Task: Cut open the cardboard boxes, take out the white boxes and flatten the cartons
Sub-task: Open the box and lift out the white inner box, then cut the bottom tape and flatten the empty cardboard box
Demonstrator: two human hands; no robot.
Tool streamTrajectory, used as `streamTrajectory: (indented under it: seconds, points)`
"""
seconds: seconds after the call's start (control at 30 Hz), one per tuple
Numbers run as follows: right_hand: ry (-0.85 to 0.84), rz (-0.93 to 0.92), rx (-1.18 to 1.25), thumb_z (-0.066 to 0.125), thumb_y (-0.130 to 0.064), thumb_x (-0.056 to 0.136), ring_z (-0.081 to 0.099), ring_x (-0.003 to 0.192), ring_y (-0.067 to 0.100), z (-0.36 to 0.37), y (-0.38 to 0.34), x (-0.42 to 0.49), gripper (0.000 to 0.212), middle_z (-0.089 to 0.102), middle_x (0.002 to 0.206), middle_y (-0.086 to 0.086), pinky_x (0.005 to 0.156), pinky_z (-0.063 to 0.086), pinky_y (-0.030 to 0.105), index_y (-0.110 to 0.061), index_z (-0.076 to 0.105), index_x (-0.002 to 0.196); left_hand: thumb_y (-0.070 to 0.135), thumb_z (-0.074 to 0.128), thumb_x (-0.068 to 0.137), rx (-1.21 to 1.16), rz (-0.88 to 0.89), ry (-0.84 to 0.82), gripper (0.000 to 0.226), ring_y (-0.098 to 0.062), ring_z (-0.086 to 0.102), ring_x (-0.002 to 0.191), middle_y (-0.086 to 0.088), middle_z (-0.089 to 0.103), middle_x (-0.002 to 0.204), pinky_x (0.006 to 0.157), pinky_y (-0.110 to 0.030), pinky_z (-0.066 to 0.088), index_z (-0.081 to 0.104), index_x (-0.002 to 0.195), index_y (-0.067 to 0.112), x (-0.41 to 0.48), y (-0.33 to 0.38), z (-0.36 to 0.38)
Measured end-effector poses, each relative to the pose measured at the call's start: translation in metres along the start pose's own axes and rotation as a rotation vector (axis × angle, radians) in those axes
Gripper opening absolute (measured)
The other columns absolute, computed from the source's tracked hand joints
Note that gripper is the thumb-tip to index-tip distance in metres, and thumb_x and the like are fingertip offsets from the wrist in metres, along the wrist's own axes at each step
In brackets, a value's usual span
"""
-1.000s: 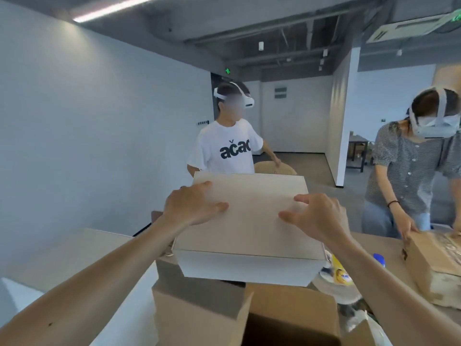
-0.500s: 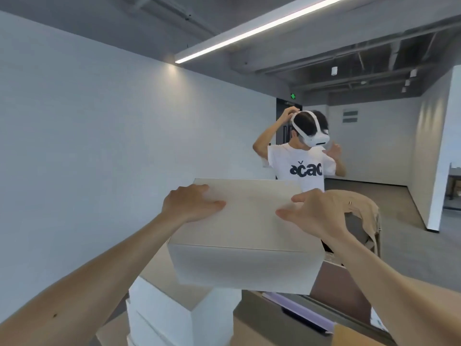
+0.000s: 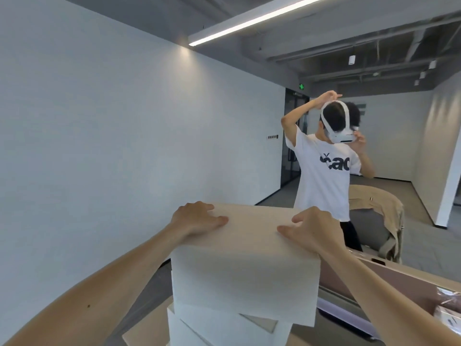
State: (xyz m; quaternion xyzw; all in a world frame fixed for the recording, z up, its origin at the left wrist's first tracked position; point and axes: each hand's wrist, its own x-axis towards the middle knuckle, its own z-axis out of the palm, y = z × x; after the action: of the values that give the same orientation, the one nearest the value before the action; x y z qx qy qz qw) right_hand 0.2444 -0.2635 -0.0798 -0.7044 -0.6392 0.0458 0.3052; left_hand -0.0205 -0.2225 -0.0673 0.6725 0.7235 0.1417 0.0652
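Stack of white boxes [image 3: 225, 332]: nearest me, low at 6 o'clock, edges not squared with one another; a brown cardboard sheet [image 3: 141, 337] lies beneath, showing at its 8 o'clock.
White box [image 3: 245, 260]: dead ahead at 12 o'clock, level, directly over the stack. Its near lower edge overlaps the stack's top; I cannot tell whether it touches.
Left hand [image 3: 197, 218]: at the box's 10 o'clock corner. Clasped over the left edge, thumb flat on the lid, fingers bent along the far top edge.
Right hand [image 3: 314, 227]: at the box's 2 o'clock corner. Closed over the right edge, thumb on the lid pointing to 9 o'clock, fingers curled onto the top.
Grip: both hands hold the one box between them, neither slack.
Pinkish panel [image 3: 399, 287]: 3 o'clock of the box, just behind my right forearm.
Chair [image 3: 369, 228]: 2 o'clock, further off, beige jacket [image 3: 385, 203] draped over its back.
Person in a white T-shirt [image 3: 324, 178]: 1 o'clock, behind the box, both hands up at a white headset [image 3: 340, 134].
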Motion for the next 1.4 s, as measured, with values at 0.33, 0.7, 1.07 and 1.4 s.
streamTrajectory:
  seconds: [0.33, 0.7, 1.07, 1.4]
  points:
    - [-0.024, -0.008, -0.231, 0.053, -0.052, 0.089, 0.059, 0.107, 0.031, 0.016, -0.018, 0.01, 0.046, 0.067, 0.117, 0.005, 0.08, 0.043, 0.036, -0.019, 0.066, 0.118, 0.079, 0.047, 0.086, -0.027, 0.197, -0.058, 0.074, -0.024, 0.04, 0.142, 0.002, 0.043, 0.155, 0.111, -0.035, 0.034, 0.045, 0.148, 0.039, 0.05, -0.023, 0.003]
    - [-0.092, 0.033, -0.171, 0.043, -0.063, 0.09, 0.056, 0.112, 0.03, 0.037, -0.018, 0.007, 0.056, 0.063, 0.123, 0.004, 0.075, 0.038, 0.037, -0.024, 0.057, 0.128, 0.082, 0.052, 0.08, -0.093, 0.293, -0.078, 0.073, -0.021, 0.039, 0.143, 0.005, 0.043, 0.155, 0.115, -0.039, 0.033, 0.052, 0.141, 0.044, 0.088, -0.036, 0.011]
    - [0.076, 0.026, 0.222, 0.047, -0.039, 0.089, 0.06, 0.077, 0.017, 0.041, 0.012, -0.003, 0.028, 0.069, 0.089, -0.007, 0.069, 0.046, 0.032, -0.028, 0.072, 0.095, 0.043, 0.049, 0.098, 0.118, 0.558, 0.082, 0.028, -0.021, 0.055, 0.116, 0.005, 0.056, 0.126, 0.091, -0.034, 0.043, 0.065, 0.12, 0.034, 0.053, 0.033, 0.018]
    - [0.222, -0.006, 0.189, 0.052, -0.027, 0.098, 0.042, 0.055, -0.004, -0.002, 0.12, -0.038, 0.032, 0.044, 0.059, -0.025, 0.054, 0.036, 0.019, -0.023, 0.067, 0.126, 0.045, 0.058, 0.094, 0.053, 0.838, 0.06, 0.022, -0.015, 0.05, 0.088, 0.012, 0.058, 0.095, 0.076, -0.03, 0.038, 0.066, 0.108, 0.03, -0.038, 0.186, 0.045]
